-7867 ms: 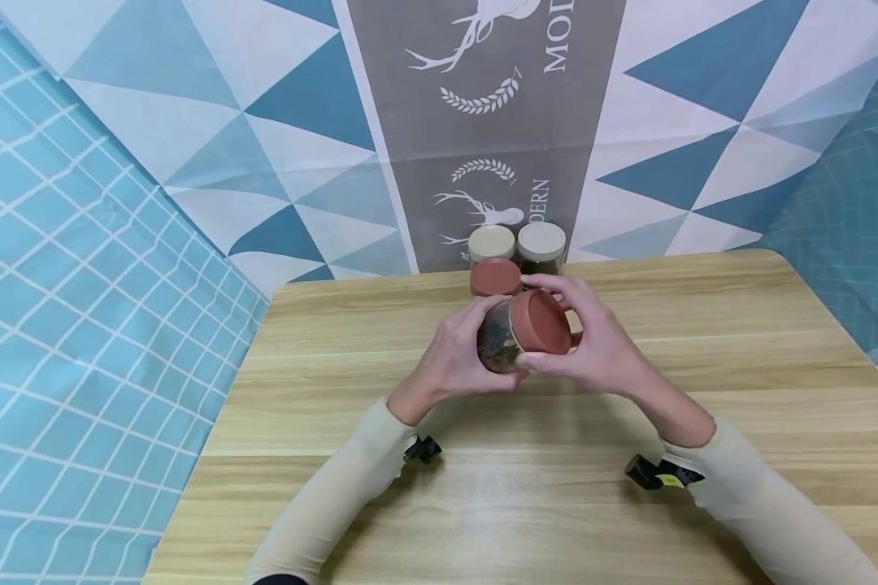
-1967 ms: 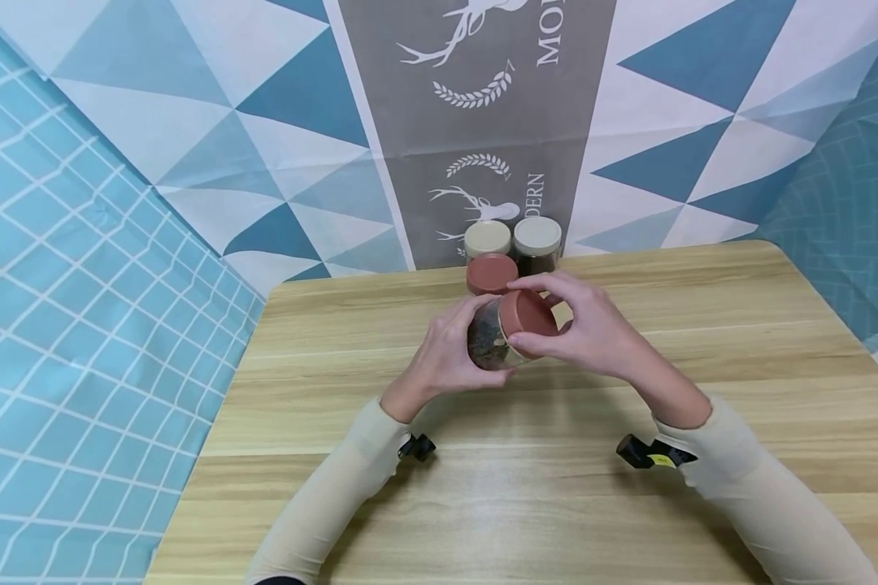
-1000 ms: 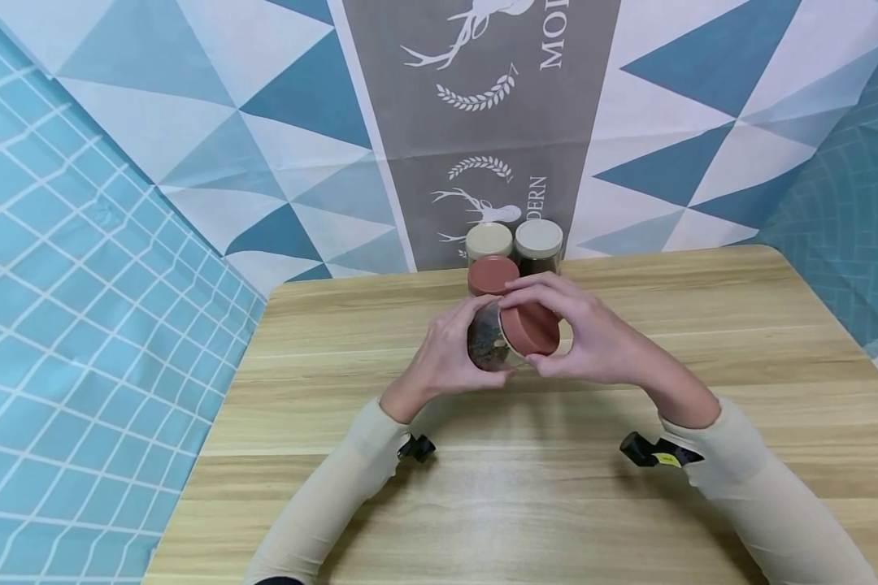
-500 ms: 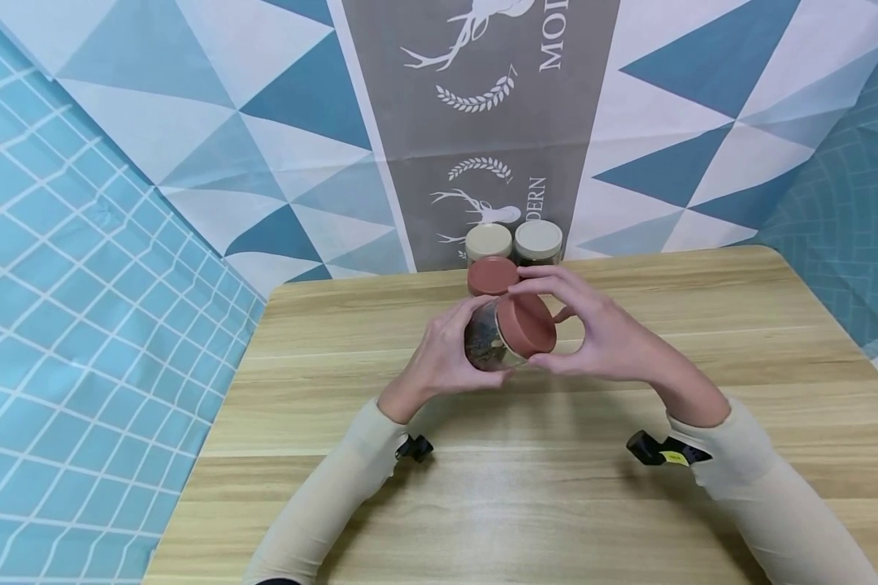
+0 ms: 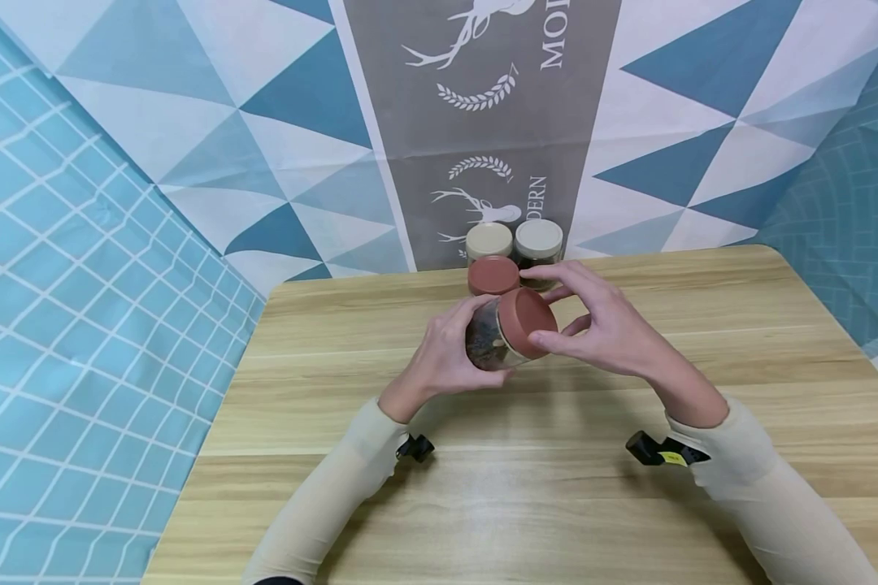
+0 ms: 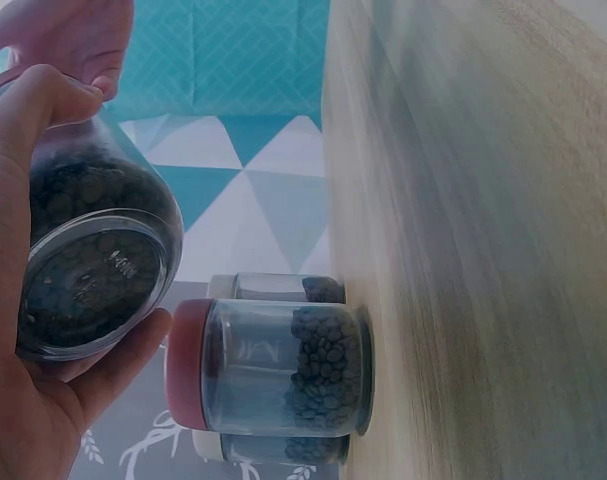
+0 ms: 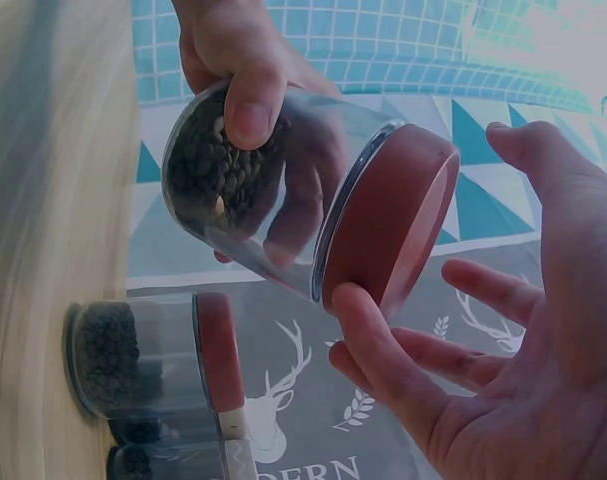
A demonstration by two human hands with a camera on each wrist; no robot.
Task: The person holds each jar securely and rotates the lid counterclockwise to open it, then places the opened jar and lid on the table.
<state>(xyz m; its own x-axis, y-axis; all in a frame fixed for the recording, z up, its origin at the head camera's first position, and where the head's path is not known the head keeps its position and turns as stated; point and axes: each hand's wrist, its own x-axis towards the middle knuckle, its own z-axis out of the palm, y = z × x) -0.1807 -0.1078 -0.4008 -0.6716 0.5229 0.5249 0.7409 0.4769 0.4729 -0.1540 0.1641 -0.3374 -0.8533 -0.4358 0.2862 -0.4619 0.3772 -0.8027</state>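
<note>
A clear glass jar (image 5: pixel 485 341) with dark pebble-like pieces inside is held tilted above the table by my left hand (image 5: pixel 446 345), fingers and thumb wrapped round its glass body. Its reddish-brown lid (image 5: pixel 530 321) is on the mouth and faces right. My right hand (image 5: pixel 607 325) is spread beside that lid. In the right wrist view one fingertip (image 7: pixel 353 298) is right at the lid's edge, while the thumb stands apart from it. The left wrist view shows the jar's round base (image 6: pixel 93 285) and the dark pieces gathered in the lower part.
Behind the hands stand more jars on the wooden table (image 5: pixel 322 455): one with a reddish-brown lid (image 5: pixel 493 276), one with a cream lid (image 5: pixel 489 240), one with a white lid (image 5: pixel 539 237). A patterned cloth (image 5: pixel 315 154) rises at the table's back edge.
My right hand has shifted its fingers and thumb about the lid several times and now has its fingers spread off it. My left hand keeps the jar in nearly the same place.
</note>
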